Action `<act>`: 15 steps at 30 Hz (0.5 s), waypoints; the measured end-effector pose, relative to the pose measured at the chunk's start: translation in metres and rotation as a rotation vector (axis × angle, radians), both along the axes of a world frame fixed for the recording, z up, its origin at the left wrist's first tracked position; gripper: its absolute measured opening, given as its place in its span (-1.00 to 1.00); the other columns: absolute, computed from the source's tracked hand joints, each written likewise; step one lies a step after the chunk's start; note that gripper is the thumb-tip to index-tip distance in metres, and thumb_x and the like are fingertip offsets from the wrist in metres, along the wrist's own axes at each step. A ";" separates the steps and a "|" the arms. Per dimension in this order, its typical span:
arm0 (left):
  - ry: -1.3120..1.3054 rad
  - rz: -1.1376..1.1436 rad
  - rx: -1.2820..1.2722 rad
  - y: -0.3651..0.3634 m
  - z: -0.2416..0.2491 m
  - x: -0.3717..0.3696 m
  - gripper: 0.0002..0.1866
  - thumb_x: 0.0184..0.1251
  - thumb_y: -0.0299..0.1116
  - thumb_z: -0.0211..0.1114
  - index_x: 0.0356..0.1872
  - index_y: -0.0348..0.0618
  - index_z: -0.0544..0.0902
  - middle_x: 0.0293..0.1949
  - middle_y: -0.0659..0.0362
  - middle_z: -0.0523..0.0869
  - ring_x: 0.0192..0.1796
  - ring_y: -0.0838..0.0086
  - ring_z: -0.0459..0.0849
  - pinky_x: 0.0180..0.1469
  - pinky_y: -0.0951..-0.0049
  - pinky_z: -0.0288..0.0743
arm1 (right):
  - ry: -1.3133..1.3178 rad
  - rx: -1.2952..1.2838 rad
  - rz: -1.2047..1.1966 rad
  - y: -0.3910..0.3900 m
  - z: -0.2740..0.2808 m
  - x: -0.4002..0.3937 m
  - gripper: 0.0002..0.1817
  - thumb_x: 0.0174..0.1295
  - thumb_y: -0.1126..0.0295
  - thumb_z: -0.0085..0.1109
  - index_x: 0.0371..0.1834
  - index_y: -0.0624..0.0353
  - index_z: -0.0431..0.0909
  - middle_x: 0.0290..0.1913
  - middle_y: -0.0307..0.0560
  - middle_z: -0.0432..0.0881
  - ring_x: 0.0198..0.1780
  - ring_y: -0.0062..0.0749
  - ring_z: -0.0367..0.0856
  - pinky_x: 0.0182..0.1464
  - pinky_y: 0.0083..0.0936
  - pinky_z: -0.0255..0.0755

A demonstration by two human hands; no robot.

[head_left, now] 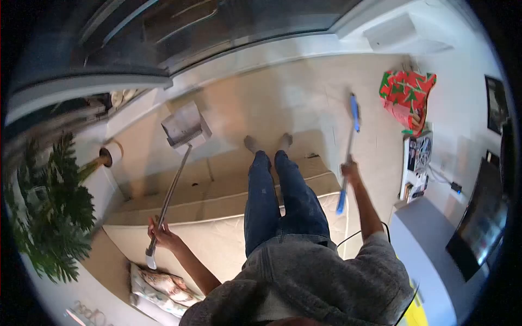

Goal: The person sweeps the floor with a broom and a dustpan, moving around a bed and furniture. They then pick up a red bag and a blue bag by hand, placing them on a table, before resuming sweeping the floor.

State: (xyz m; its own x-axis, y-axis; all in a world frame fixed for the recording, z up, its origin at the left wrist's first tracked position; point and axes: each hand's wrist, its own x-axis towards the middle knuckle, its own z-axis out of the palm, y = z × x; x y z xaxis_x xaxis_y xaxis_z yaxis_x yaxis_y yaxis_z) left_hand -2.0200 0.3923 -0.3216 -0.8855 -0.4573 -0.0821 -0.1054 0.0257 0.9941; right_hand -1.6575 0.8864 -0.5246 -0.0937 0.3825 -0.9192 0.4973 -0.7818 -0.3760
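Observation:
On the left side of the head view, my left hand is closed around the upper handle of a long-handled dustpan. Its grey-white pan, with a toothed edge, is at the floor near the wall. Over on the right, my right hand grips the handle of a broom with a blue head and a blue handle end. The broom head points away from me, well apart from the pan. Slight blur hides its bristles.
My feet are on the beige floor, beside a cream sofa or mattress. A potted plant stands left, with cushions below it. To the right are a red-green bag, a white shelf and a screen.

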 end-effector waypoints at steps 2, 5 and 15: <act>0.025 -0.186 0.077 -0.004 0.003 -0.005 -0.97 0.08 -0.45 0.00 -0.45 -0.14 0.39 -0.04 -0.10 0.35 -0.11 0.15 0.45 -0.26 0.27 0.51 | 0.014 0.138 0.371 -0.070 0.048 -0.022 -0.37 -0.09 0.63 -0.14 0.14 -0.03 0.05 -0.73 -0.31 0.32 -0.78 -0.65 0.22 -0.78 -0.76 0.09; 0.027 -0.355 0.048 0.016 0.023 -0.025 -0.93 0.08 -0.40 0.03 -0.40 -0.11 0.40 -0.03 -0.09 0.34 -0.11 0.15 0.45 -0.24 0.27 0.50 | 0.459 -0.242 0.499 -0.101 0.055 -0.085 -0.43 -0.07 0.46 -0.01 0.10 0.04 0.10 -0.64 -0.33 0.36 -0.70 -0.69 0.27 -0.72 -0.74 0.14; -0.180 -0.800 -0.049 0.065 0.087 -0.121 -0.95 0.07 -0.41 0.03 -0.52 -0.06 0.42 0.03 -0.07 0.28 -0.01 0.11 0.36 -0.15 0.22 0.41 | 0.487 -0.322 0.472 -0.051 -0.090 -0.219 -0.50 0.04 0.22 -0.06 0.05 0.16 0.13 -0.25 -0.08 0.44 -0.28 -0.40 0.42 -0.35 -0.43 0.37</act>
